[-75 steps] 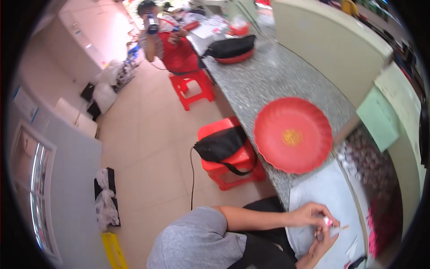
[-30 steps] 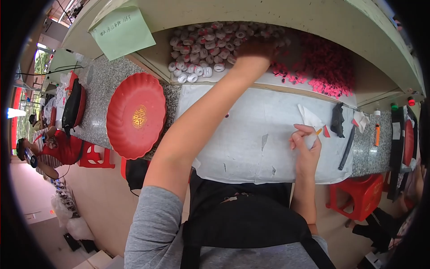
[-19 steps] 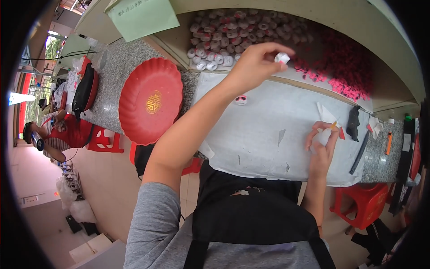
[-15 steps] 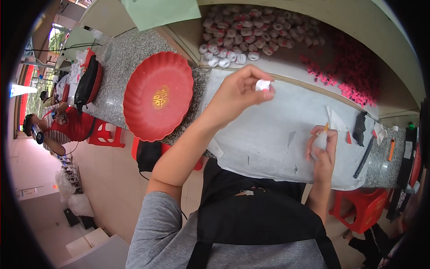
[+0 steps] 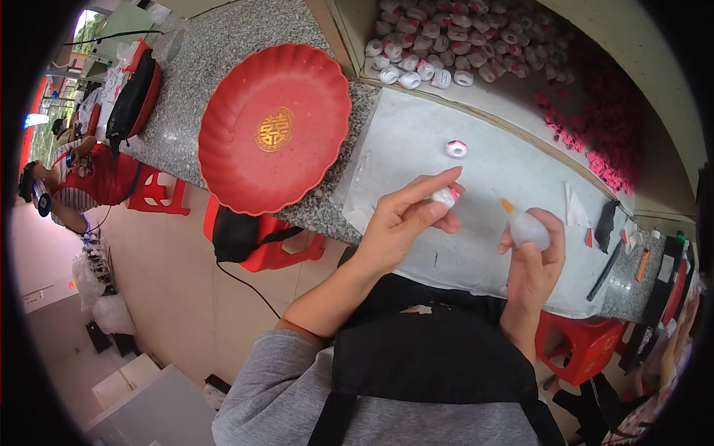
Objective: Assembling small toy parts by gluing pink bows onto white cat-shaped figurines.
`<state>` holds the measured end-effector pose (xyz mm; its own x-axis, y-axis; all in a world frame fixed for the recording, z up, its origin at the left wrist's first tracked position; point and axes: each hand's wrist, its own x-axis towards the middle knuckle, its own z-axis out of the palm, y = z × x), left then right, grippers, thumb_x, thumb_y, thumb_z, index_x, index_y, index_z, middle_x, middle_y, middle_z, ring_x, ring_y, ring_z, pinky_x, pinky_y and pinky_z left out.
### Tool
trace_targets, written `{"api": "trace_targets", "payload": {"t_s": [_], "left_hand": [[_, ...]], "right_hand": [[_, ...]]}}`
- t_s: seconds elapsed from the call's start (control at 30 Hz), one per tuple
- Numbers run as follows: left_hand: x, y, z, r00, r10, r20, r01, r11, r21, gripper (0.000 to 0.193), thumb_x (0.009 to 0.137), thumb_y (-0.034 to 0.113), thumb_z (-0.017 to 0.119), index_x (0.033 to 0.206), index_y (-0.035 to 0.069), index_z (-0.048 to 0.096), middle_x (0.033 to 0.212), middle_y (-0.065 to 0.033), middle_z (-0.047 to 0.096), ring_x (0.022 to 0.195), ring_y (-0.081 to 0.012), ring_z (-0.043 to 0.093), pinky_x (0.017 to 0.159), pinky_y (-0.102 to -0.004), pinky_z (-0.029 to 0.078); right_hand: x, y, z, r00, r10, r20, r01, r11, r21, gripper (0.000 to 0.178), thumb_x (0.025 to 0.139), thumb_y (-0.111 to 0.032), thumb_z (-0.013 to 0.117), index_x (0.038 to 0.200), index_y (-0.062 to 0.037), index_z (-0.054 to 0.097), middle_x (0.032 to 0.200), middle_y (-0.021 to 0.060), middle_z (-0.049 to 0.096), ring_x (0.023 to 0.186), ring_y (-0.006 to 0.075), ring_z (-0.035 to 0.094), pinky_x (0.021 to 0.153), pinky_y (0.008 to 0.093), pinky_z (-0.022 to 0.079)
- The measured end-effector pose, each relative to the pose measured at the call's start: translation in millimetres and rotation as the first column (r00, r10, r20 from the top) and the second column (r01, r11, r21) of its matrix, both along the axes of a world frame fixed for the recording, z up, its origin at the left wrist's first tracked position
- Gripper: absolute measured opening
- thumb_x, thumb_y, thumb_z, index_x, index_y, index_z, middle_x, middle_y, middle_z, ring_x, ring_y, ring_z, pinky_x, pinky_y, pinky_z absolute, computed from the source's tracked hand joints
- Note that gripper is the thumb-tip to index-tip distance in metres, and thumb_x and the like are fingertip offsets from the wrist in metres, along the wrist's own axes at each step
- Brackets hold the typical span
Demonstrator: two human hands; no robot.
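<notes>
As we look from the far left, one co-worker [image 5: 97, 175] is beside the first of three red stools [image 5: 177, 199]. Next comes one red scalloped tray [image 5: 245, 97] on the speckled counter [image 5: 230, 30], and near it the second stool, bearing one black bag [image 5: 236, 239]. Our left hand [image 5: 424, 204] is over the white sheet [image 5: 401, 134], its thumb and fingers narrowed on one white-and-pink piece [image 5: 445, 196], the forefinger stretched out past it; the forearm slants up from the lower left. Just beyond that hand, one loose piece [image 5: 456, 149] lies on the sheet. Behind, the heap of white pieces [image 5: 439, 44] holds too many for us to count. Our right hand [image 5: 539, 256] is curled round one translucent squeeze bottle [image 5: 529, 229], the thumb on its near side; the forearm rises steeply from below, and one orange nozzle [image 5: 507, 205] tilts up and left, apart from the held piece. Farther right are an uncounted pink heap [image 5: 611, 149], the third stool and one orange tool [image 5: 642, 264].
</notes>
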<state>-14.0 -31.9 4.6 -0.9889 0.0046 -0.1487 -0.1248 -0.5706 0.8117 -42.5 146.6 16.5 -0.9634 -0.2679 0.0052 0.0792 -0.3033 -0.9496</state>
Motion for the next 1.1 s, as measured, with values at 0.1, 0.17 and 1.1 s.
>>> {"api": "trace_targets", "payload": {"t_s": [0.1,0.17,1.1], "left_hand": [[4.4,3.3,-5.6,0.996,0.012,-0.084,-0.008,0.999,0.049,0.034,0.075,0.009,0.053,0.107,0.001,0.044,0.101,-0.0139,0.05,0.079,-0.017,0.054,0.069,-0.0272,0.044],[5.7,9.1,-9.2,0.996,0.024,-0.091,-0.017,0.997,0.074,0.034,0.075,0.008,0.054,0.106,0.001,0.044,0.101,-0.0143,0.05,0.08,-0.0174,0.054,0.07,-0.0277,0.045],[11.4,21.8,-3.8,0.998,0.057,-0.036,-0.054,0.996,0.073,0.034,0.07,-0.001,0.054,0.103,0.001,0.044,0.099,-0.0121,0.051,0.087,-0.0193,0.053,0.078,-0.0296,0.041]], "right_hand": [[-1.1,1.3,4.7,0.998,-0.064,-0.025,0.061,0.993,-0.106,0.026,0.07,-0.006,0.055,0.093,-0.0029,0.042,0.097,0.0082,0.039,0.08,0.0159,0.047,0.063,0.0249,0.041],[0.8,-6.5,12.5,0.979,-0.199,0.048,0.204,0.943,-0.264,0.029,0.07,-0.008,0.057,0.094,-0.0037,0.041,0.094,0.0078,0.039,0.081,0.0124,0.044,0.064,0.022,0.038],[20.8,-5.8,12.4,0.796,-0.126,-0.592,0.241,0.963,0.118,0.041,0.056,-0.017,0.073,0.083,-0.0094,0.043,0.077,0.0031,0.043,0.057,0.0118,0.045,0.052,0.0236,0.039]]}}
